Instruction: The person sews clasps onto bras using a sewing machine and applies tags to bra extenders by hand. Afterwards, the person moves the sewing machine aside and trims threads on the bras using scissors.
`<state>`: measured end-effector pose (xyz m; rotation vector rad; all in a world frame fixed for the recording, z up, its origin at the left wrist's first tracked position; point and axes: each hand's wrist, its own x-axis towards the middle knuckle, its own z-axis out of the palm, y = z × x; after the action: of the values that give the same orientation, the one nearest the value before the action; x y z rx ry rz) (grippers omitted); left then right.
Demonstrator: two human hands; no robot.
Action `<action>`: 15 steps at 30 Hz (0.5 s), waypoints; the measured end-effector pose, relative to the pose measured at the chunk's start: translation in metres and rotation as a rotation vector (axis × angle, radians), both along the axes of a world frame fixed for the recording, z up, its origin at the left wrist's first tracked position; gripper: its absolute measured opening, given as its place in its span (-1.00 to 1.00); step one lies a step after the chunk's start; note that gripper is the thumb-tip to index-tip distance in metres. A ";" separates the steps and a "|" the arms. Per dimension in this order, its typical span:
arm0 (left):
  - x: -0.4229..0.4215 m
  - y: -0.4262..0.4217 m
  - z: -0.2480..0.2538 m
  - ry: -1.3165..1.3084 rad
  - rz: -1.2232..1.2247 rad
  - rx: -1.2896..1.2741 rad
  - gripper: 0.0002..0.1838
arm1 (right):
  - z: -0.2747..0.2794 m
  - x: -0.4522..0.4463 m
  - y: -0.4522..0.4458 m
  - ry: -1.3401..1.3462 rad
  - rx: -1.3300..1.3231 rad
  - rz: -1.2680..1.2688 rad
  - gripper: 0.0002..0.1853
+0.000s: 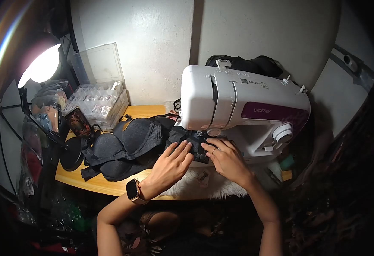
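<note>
A dark grey bra [200, 150] lies bunched under the needle area of a white sewing machine [221, 91] marked "brother". My left hand [173, 164] rests on the left part of this cloth, its fingers stretched out flat. On the other side, my right hand [227, 160] has bent fingers and thumb closed on the cloth close to the presser foot, which is mostly hidden. More dark grey bras [135, 138] lie piled on the table just left of my left hand. A white furry cloth [191, 183] hangs at the table's front edge below my wrists.
A lit lamp [44, 66] stands at the left on a round black base [71, 153]. Behind it are a phone [78, 122] and a clear compartment box [97, 102] with its lid raised. Bagged items [48, 104] crowd the left side. The wooden table [110, 187] ends near my forearms.
</note>
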<state>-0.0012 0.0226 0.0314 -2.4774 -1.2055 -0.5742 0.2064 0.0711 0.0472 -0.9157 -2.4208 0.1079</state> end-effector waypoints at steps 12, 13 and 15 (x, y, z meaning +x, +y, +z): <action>0.001 -0.001 0.000 -0.010 0.011 0.030 -0.82 | 0.001 -0.001 0.004 -0.006 0.007 0.020 -0.69; 0.001 -0.003 0.003 -0.010 0.011 0.031 -0.82 | 0.001 -0.001 0.004 0.000 0.004 0.014 -0.69; 0.002 -0.010 0.010 -0.034 -0.008 0.146 -0.78 | 0.000 -0.001 0.005 0.007 -0.001 0.007 -0.70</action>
<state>0.0003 0.0127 0.0410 -2.3598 -1.1247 -0.6838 0.2052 0.0756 0.0475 -0.9066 -2.4180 0.1149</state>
